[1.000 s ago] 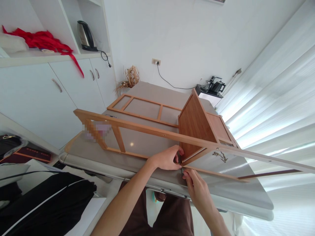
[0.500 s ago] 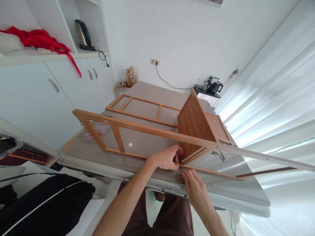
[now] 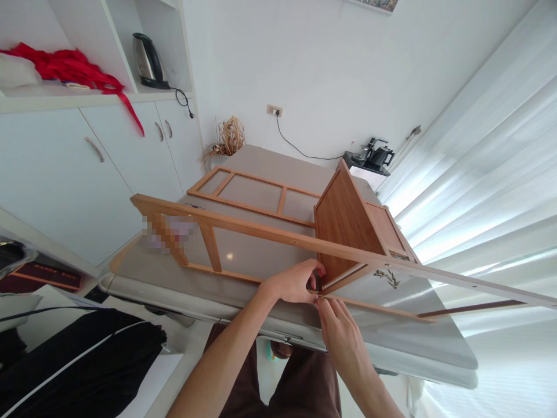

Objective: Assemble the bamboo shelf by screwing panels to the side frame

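A ladder-like wooden side frame (image 3: 243,228) stands on its long edge near the front of the table. A wooden panel (image 3: 348,223) meets it at an angle. My left hand (image 3: 296,283) is closed around the frame's lower rail beside the panel's bottom corner, with its thumb and fingers curled. Right beside it, my right hand (image 3: 337,319) pinches at the outer side of that rail, its fingertips touching my left fingers. What it pinches looks like a small screw, now mostly covered by the fingertips. Several loose screws (image 3: 387,277) lie on the table behind the frame.
Another wooden frame (image 3: 256,180) lies flat on the grey table (image 3: 278,162), with a further wooden piece (image 3: 385,223) right of the panel. The table's rounded front edge is close to my legs. White curtains (image 3: 491,203) hang at the right.
My right hand has moved slightly left and up, so its fingertips meet my left hand at the rail. The small metal piece visible there before is now covered. My left hand keeps its grip.
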Demonstrator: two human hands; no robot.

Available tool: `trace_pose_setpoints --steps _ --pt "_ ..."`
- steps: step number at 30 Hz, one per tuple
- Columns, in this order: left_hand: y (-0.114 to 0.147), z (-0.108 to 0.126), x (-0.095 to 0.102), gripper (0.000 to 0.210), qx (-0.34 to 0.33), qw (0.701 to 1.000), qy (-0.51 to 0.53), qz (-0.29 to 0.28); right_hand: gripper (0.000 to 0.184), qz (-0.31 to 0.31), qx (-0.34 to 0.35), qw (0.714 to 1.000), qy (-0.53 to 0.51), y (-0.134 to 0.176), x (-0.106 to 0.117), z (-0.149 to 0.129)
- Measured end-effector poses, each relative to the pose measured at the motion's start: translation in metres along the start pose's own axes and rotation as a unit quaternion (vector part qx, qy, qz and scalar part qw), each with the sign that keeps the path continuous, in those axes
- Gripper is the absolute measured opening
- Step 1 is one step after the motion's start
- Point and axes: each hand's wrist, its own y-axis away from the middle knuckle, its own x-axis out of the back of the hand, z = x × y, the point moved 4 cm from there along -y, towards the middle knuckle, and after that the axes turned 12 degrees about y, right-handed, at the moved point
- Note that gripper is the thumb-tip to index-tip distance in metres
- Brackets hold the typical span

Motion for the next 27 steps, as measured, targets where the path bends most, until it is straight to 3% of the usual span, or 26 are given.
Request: trace_pose_setpoints --steps 4,10,15,27 --pt "0.0 0.0 0.0 0.051 -0.004 1.0 -0.006 0.004 0.019 0.011 -0.046 0.996 -0.081 -0.001 0.006 0.011" --pt "0.001 0.003 0.0 0.049 0.003 1.0 -0.015 -0.005 0.017 -0.004 -0.04 0.988 -0.15 0.006 0.011 0.039" --pt "0.001 0.004 0.0 0.048 0.009 1.0 -0.008 0.0 0.018 0.004 -0.074 0.984 -0.16 0.005 0.013 0.059" --pt "-0.001 0.008 -0.002 0.047 0.032 0.999 -0.017 -0.002 0.017 0.042 -0.018 0.993 -0.107 0.017 0.004 0.06"
